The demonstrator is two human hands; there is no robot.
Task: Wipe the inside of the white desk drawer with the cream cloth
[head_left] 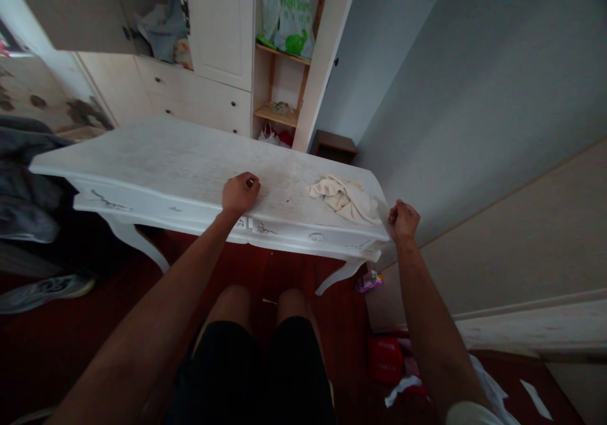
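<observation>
A white table (156, 159) with curved legs stands in front of me. My left hand (240, 193) rests on its front edge near the middle, fingers curled over the top. My right hand (403, 220) is closed around the table's right front corner. A crumpled cream cloth (345, 198) lies on the tabletop between my hands, closer to the right one, touching neither.
A white wardrobe (220, 26) with open shelves and plastic bags (289, 14) stands behind the table. A grey wall (474, 96) runs along the right. Dark clothing (23, 178) and a shoe (45, 289) lie at left. Red items (385, 358) and scraps litter the dark red floor.
</observation>
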